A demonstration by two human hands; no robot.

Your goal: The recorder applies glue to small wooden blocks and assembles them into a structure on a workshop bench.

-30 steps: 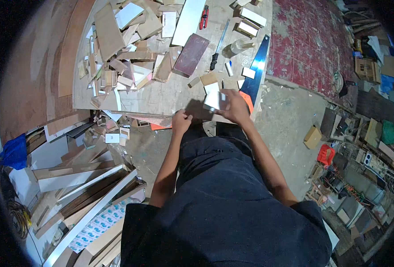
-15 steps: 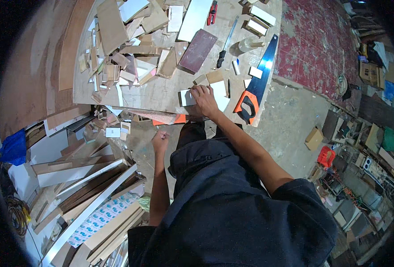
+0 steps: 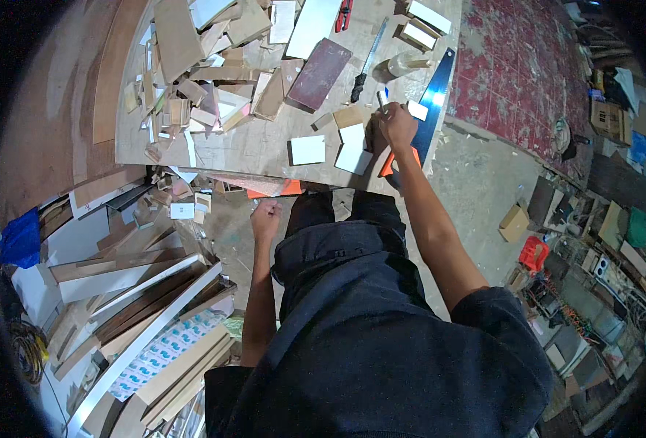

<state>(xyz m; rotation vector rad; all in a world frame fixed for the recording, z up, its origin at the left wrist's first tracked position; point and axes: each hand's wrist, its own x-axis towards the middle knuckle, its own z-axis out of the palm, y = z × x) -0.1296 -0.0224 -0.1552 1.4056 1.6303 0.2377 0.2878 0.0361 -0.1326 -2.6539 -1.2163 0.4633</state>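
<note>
My right hand [image 3: 397, 125] is over the right part of the workbench, fingers closed at the lower end of a small white stick with a blue tip [image 3: 383, 98]. Beneath that hand and wrist lies a handsaw [image 3: 432, 102], its orange and black handle partly hidden. A small white block [image 3: 417, 110] rests on the blade. Left of the hand are a white rectangular board piece [image 3: 308, 150], another white piece [image 3: 353, 155] and a bare wood block [image 3: 348, 116]. Below the bench edge, my left hand [image 3: 266, 217] is curled closed; whatever it holds is hidden.
A heap of wood offcuts [image 3: 213, 95] covers the bench's left side. Beyond my right hand are a narrow-bladed saw [image 3: 370, 62], a bottle [image 3: 408, 64] and a maroon board [image 3: 320, 74]. Long boards [image 3: 148, 336] pile up at lower left; clutter lines the right floor.
My right hand has left the white board piece and moved right to the blue-tipped stick. The view has shifted slightly; my left hand stays low, curled.
</note>
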